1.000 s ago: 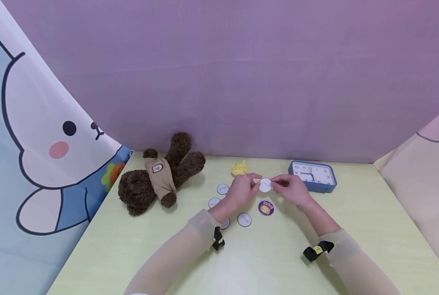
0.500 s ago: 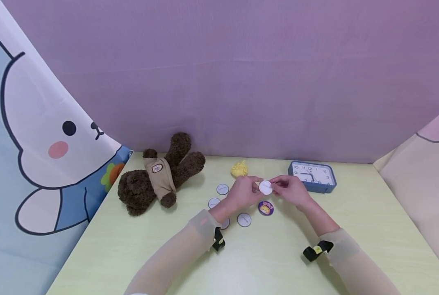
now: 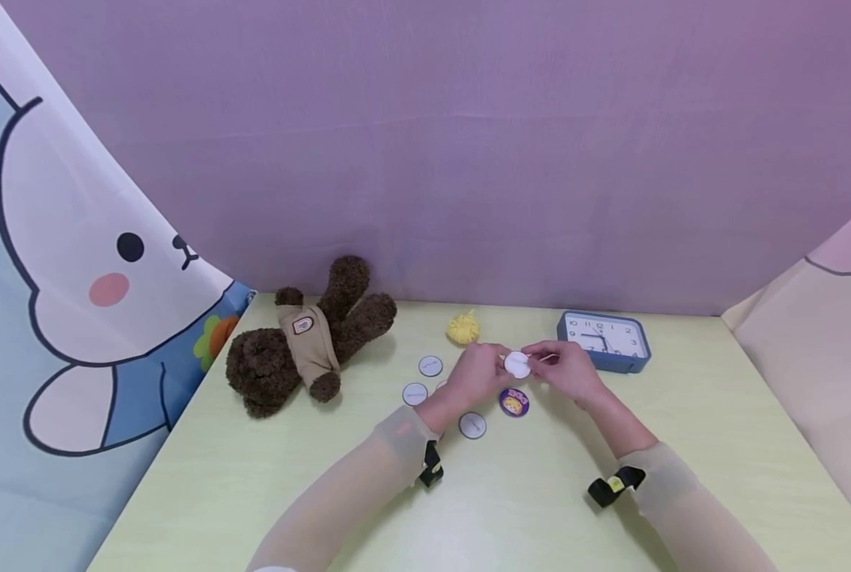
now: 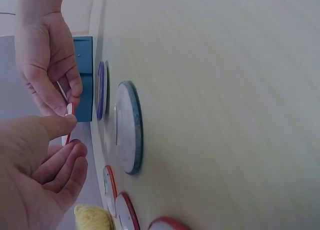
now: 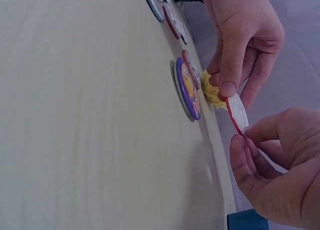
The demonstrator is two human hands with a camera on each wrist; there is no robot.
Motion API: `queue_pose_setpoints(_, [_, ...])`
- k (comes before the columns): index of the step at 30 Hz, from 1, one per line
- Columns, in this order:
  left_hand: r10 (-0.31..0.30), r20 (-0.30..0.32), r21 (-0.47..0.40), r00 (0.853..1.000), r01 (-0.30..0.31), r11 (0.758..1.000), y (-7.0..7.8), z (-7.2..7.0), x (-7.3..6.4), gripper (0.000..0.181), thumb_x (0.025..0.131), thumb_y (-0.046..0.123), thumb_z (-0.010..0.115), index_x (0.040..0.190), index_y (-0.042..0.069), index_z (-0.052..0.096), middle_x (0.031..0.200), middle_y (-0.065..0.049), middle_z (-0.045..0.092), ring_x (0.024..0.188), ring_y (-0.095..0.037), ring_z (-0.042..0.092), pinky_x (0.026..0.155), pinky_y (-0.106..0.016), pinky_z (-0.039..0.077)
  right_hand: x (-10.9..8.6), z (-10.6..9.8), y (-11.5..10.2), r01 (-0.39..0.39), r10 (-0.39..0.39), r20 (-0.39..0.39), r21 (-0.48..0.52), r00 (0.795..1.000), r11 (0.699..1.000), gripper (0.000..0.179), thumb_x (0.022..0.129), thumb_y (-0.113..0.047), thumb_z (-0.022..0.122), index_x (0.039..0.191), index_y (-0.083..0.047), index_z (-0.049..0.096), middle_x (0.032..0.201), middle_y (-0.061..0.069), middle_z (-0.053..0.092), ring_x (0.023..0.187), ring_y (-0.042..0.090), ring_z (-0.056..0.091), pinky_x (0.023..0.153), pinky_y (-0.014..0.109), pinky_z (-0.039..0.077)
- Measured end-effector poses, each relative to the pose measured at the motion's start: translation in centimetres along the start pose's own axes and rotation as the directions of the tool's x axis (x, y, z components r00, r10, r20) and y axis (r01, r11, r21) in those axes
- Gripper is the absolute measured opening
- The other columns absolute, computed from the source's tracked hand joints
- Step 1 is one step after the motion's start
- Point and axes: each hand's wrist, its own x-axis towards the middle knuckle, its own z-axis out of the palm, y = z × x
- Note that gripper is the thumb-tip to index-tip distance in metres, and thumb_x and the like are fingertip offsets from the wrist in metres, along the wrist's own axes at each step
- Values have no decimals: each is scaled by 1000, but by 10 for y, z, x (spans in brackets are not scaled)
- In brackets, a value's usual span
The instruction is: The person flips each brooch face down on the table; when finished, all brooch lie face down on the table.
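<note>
Between both hands, raised over the table, is a round pin badge (image 3: pixel 516 365) with its white pin side facing up and a red rim (image 5: pixel 238 113). My left hand (image 3: pixel 477 373) pinches its left edge with thumb and fingers. From the other side my right hand (image 3: pixel 570 371) pinches the opposite edge, its fingertips by the pin. Just below lies a purple badge (image 3: pixel 514 403), picture side up. More badges lie white side up around the left wrist: one at the front (image 3: pixel 473 426), others farther left (image 3: pixel 415 394) and back (image 3: pixel 430 366); the left arm hides part of the group.
A brown teddy bear (image 3: pixel 311 342) in a tan shirt lies at the back left. Behind the left hand sits a yellow ball-like bundle (image 3: pixel 463 327). A blue clock (image 3: pixel 604 342) stands behind the right hand, near the purple backdrop (image 3: pixel 425 159).
The left hand and forearm have shifted slightly right, and its fingers have come in closer at the badge's edge. The badge has moved a little right and toward me; the right hand has hardly moved.
</note>
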Motion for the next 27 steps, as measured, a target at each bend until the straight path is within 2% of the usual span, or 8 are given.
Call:
queue_pose_setpoints(4, [-6, 12, 73, 1000, 5, 997, 1, 2, 1, 29, 95, 21, 82, 120, 9, 79, 109, -3, 83, 94, -11, 78, 88, -20, 60, 0, 1, 3, 21, -21, -4, -32, 1000, 999, 25, 99, -9, 73, 122, 0, 76, 105, 19, 79, 82, 18, 68, 58, 23, 50])
queue_pose_setpoints(6, [-15, 21, 93, 1000, 13, 996, 0, 4, 2, 28, 94, 22, 82, 119, 10, 80, 109, -2, 83, 93, -10, 76, 88, -21, 60, 0, 1, 4, 35, -35, 1, -42, 999, 999, 25, 97, -7, 74, 121, 0, 77, 106, 19, 79, 82, 18, 67, 58, 22, 51])
queue_pose_setpoints(11, [-40, 47, 119, 998, 34, 992, -2, 9, 5, 27, 94, 22, 83, 118, 11, 80, 107, 0, 83, 93, -12, 76, 88, -23, 60, 0, 3, 5, 57, -55, 21, -83, 998, 995, 30, 93, -4, 77, 122, 2, 76, 107, 20, 79, 90, 23, 73, 67, 22, 56])
queue_pose_setpoints(17, [-63, 70, 174, 996, 50, 984, 1, 12, 5, 24, 94, 21, 83, 116, 10, 80, 111, -3, 83, 105, -18, 78, 95, -28, 61, 0, 6, 6, 92, -85, 49, -152, 995, 984, 35, 89, -5, 79, 123, 2, 75, 104, 17, 80, 92, 23, 75, 76, 26, 59])
queue_pose_setpoints(21, [-85, 84, 192, 993, 67, 979, 2, 12, 6, 20, 94, 21, 83, 111, 11, 80, 107, -2, 82, 102, -18, 77, 94, -28, 61, 0, 9, 7, 114, -106, 48, -192, 993, 975, 33, 88, -4, 79, 121, 2, 76, 100, 15, 80, 88, 22, 75, 74, 25, 59])
queue_pose_setpoints(27, [-86, 111, 239, 990, 57, 969, 0, 12, 10, 20, 94, 26, 83, 107, 10, 80, 102, -2, 79, 97, -16, 72, 94, -28, 60, -2, 11, 4, 124, -114, 54, -227, 992, 966, 31, 90, -4, 78, 120, 2, 76, 103, 16, 80, 88, 21, 73, 75, 26, 58])
